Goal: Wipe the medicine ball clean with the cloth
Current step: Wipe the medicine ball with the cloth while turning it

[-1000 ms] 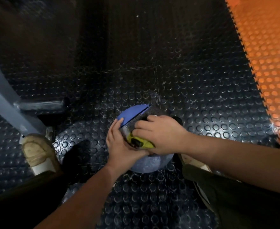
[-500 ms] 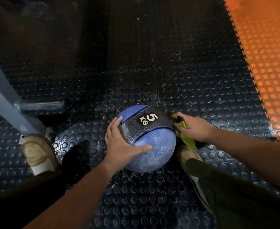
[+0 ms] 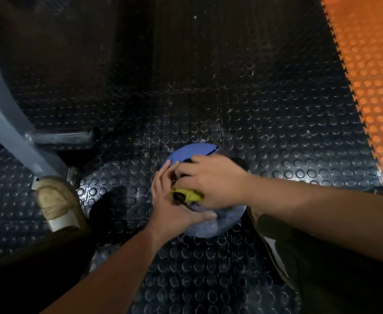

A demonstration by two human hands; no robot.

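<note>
Floor: black rubber floor tiles (image 3: 231, 98) with raised round studs, glossy where the light strikes them.
Landmark: blue round medicine ball (image 3: 211, 227) with a dusty, greyish lower face. It rests on the black rubber floor tiles, low in the middle of the view, between the person's two legs.
Far right of the medicine ball: orange studded floor mat (image 3: 371, 75), joined to the black tiles along a toothed interlocking edge.
Far left of the medicine ball: pale grey metal frame tube (image 3: 2, 114), slanting down to a dark flat foot bar (image 3: 59, 138) that lies on the floor.
Left of the medicine ball: beige shoe (image 3: 54, 200), apart from the ball, just beside the lower end of the frame tube.
Right of the medicine ball: dark green trouser leg (image 3: 321, 268), just beside the ball; a shoe shows only in part at its edge.
Cloth: crumpled yellow-green cloth (image 3: 187, 194), on the upper face of the medicine ball, below the right hand.
Left hand (image 3: 174, 205): grip spread. The fingers lie straight along the left side of the medicine ball and the thumb reaches across its near face.
Right hand (image 3: 211, 180): grip pinching the cloth. The fingers curl over it and press it on the top of the medicine ball, touching the left hand's fingers.
Writing: cannot tell; the hands cover the upper face of the medicine ball.
</note>
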